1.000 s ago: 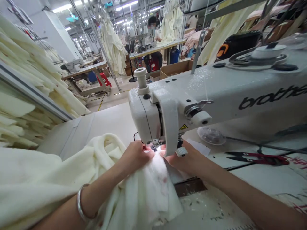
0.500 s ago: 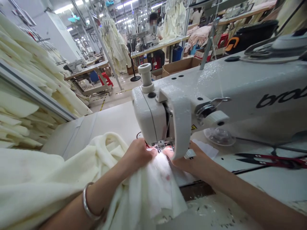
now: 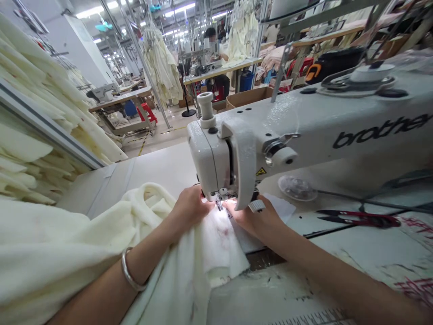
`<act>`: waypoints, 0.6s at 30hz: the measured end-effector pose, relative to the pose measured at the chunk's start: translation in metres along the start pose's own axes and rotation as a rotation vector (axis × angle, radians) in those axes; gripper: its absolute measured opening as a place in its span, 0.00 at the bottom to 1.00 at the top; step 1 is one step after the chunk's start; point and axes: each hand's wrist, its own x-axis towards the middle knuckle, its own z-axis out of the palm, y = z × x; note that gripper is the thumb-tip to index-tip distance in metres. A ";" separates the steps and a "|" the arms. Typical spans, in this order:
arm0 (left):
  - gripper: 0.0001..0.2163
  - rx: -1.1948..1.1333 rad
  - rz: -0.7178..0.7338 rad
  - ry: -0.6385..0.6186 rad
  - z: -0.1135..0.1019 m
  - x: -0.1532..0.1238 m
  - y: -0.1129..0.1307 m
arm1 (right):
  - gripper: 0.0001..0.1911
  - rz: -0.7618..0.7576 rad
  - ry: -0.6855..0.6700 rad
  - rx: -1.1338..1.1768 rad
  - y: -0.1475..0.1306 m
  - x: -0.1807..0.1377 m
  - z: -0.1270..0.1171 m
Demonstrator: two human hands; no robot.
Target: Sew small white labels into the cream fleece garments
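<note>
Cream fabric (image 3: 221, 243) passes beneath the presser foot (image 3: 219, 205) of a white sewing machine (image 3: 211, 155), lit by a small lamp there. My left hand (image 3: 191, 207) is closed on the fabric just left of the foot, thumb towards the needle. On the other side, my right hand (image 3: 255, 219) grips the fabric's edge close to the foot. The machine's front guard hides part of its fingers. The bulk of the cream cloth (image 3: 67, 253) lies bunched to the left, under and around my left forearm.
Red-handled thread snips (image 3: 363, 219) and a clear round disc (image 3: 297, 187) lie right of the needle area. Cream garments (image 3: 43, 90) hang behind a metal rail on the left. A person (image 3: 211, 45) sits at another machine beyond an open cardboard box (image 3: 248, 97).
The fabric has fed further under the presser foot, its near end now closer to it. Both hands stay beside the foot. The view has shifted, showing more of the machine's right side.
</note>
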 end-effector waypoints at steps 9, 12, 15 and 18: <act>0.08 0.067 0.012 0.040 0.006 -0.003 -0.004 | 0.10 0.008 -0.016 -0.120 -0.008 -0.007 0.002; 0.08 0.063 0.008 0.008 0.005 0.000 -0.003 | 0.11 -0.003 -0.023 -0.152 -0.005 -0.001 0.003; 0.07 0.076 -0.019 -0.004 0.001 -0.007 0.004 | 0.09 -0.056 -0.033 -0.176 -0.004 -0.002 -0.003; 0.06 0.111 -0.019 -0.022 -0.014 -0.041 0.021 | 0.11 -0.158 -0.061 -0.190 -0.012 -0.034 -0.014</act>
